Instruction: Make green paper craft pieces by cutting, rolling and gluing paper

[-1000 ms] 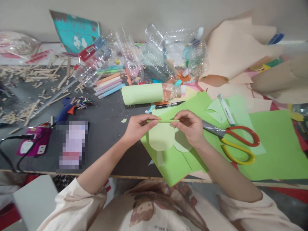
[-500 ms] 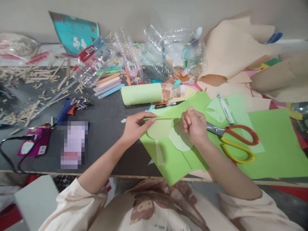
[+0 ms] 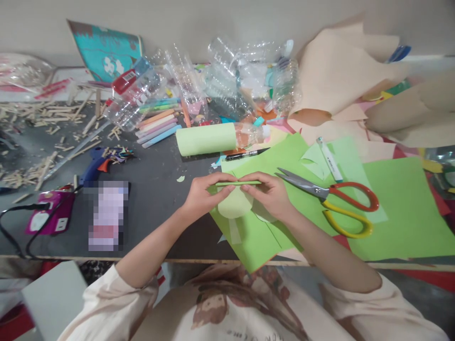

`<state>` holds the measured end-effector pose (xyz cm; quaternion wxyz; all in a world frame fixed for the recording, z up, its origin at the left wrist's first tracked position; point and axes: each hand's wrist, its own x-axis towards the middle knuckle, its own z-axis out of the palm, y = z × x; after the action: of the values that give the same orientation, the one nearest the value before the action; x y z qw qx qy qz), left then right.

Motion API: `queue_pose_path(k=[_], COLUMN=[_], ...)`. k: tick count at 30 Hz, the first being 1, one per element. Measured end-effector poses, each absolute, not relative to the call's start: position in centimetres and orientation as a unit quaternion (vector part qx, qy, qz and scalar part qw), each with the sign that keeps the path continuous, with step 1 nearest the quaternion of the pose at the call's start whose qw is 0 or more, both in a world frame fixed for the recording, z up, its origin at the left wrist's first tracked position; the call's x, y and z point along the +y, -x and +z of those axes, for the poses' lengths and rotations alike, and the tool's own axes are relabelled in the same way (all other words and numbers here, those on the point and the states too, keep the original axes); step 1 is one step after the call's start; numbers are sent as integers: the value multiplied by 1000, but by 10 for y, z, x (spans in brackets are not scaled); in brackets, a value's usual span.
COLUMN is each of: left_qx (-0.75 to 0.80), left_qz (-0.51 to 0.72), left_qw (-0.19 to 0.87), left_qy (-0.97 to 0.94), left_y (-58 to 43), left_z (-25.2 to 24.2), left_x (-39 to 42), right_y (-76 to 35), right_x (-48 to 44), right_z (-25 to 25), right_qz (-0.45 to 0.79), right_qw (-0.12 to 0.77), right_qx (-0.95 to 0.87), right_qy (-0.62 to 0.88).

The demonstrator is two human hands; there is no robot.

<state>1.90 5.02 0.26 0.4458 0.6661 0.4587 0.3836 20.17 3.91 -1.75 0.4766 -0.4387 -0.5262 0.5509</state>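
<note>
A thin green paper strip (image 3: 254, 183) is held level between my two hands. My left hand (image 3: 208, 192) pinches its left part between thumb and fingers. The right part is pinched by my right hand (image 3: 266, 192), whose fingertips nearly meet those of the left. Below them lie a pale green rounded cutout (image 3: 232, 204) and a narrow pale strip (image 3: 234, 231), both on green sheets (image 3: 254, 253). Scissors (image 3: 318, 190) with red and yellow handles rest beside my right hand, blades slightly apart. Beyond my hands lies a bottle wrapped in light green paper (image 3: 206, 139).
A black pen (image 3: 247, 154) and a white marker (image 3: 330, 159) lie nearby. At left are a blue glue gun (image 3: 93, 163), a blurred phone (image 3: 106, 215) and wooden sticks (image 3: 42, 113). Clear bottles (image 3: 227, 78) and brown paper (image 3: 341, 71) fill the back.
My right hand has moved left and down from beside the scissors, toward my left hand, and now pinches the strip in plain view. The scissor blades are uncovered. The view has shifted slightly.
</note>
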Motion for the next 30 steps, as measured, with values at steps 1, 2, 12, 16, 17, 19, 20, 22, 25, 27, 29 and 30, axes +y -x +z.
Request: queue_pose_path(k=[1, 2, 12, 16, 17, 19, 20, 22, 25, 27, 29, 30], left_qx=[456, 453, 426, 430, 434, 443, 446, 448, 446, 439, 427, 421], left_qz=[381, 381, 385, 391, 396, 405, 409, 414, 434, 450, 469, 484], left_qw=[448, 450, 432, 443, 446, 451, 454, 463, 473, 481, 490, 494], left_qy=[-668, -669, -696, -683, -676, -660, -653, -643, -624, -611, -597, -587], left_y=[-19, -19, -19, -19, -19, -19, -19, -19, -17, -13, -9, -8], left_z=[3, 2, -2, -2, -3, -3, -2, -2, -1, -2, -4, -5], left_x=[50, 51, 52, 52, 52, 52, 53, 54, 57, 60, 63, 64], right_y=[-202, -202, -203, -204, -205, -205, -205, -205, -206, -207, -209, -210], right_x=[39, 39, 40, 40, 40, 41, 41, 42, 43, 45, 47, 49], right_z=[-18, -18, -15, -17, -17, -17, -16, -15, -14, -13, -13, -13], right_qz=[545, 539, 508, 502, 499, 492, 489, 487, 489, 491, 494, 494], right_qw=[479, 480, 459, 457, 460, 470, 475, 481, 493, 504, 515, 519], right_qx=[-532, -538, -572, -581, -581, -579, -577, -570, -550, -529, -510, -504], right_qy=[437, 436, 452, 449, 449, 450, 451, 454, 465, 474, 481, 483])
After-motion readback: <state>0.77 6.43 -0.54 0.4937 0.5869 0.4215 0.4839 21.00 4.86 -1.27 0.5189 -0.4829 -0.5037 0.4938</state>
